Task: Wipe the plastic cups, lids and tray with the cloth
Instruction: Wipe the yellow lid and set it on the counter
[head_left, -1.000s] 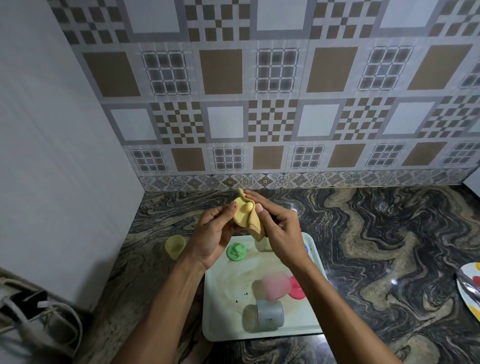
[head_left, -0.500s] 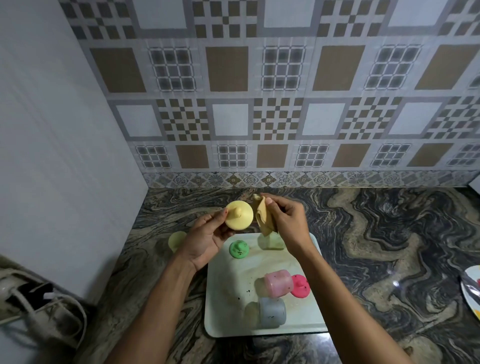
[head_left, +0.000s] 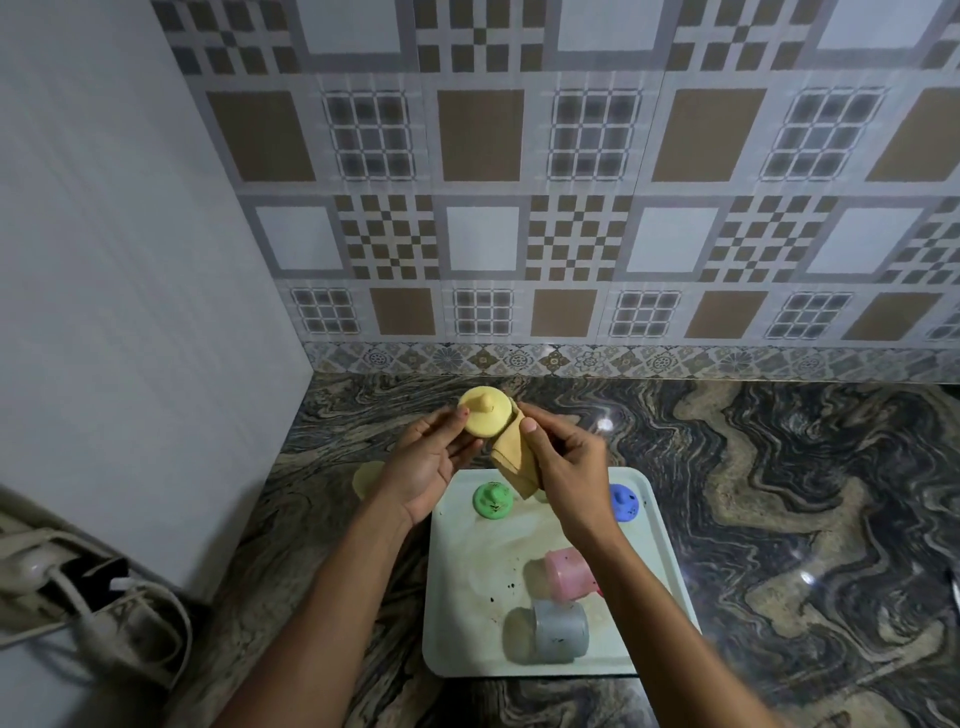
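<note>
The yellow lid (head_left: 485, 414) is held up above the far left corner of the tray (head_left: 467, 571), knob toward the camera. The left hand (head_left: 426, 462) grips it at its left edge, thumb on the top face and fingers curled beneath. The right hand (head_left: 566, 467) sits just right of the lid and pinches a folded tan cloth (head_left: 514, 457); the cloth's upper end touches the lid's right edge and the rest hangs down over the tray.

On the pale tray, 2 more lids lie at the far end: a green lid (head_left: 492, 500) on the left and a blue lid (head_left: 622, 501) on the right, partly behind the right wrist. Nearer, a pink cup (head_left: 569, 574) and a grey cup (head_left: 558, 631) lie on their sides, the grey one closest. Dark specks dot the tray.

A yellow cup (head_left: 366, 475) stands on the marbled countertop (head_left: 779, 493) left of the tray, partly hidden by the left hand. Patterned wall tiles (head_left: 571, 208) run along the far side, and cables (head_left: 104, 613) lie at the near left.
</note>
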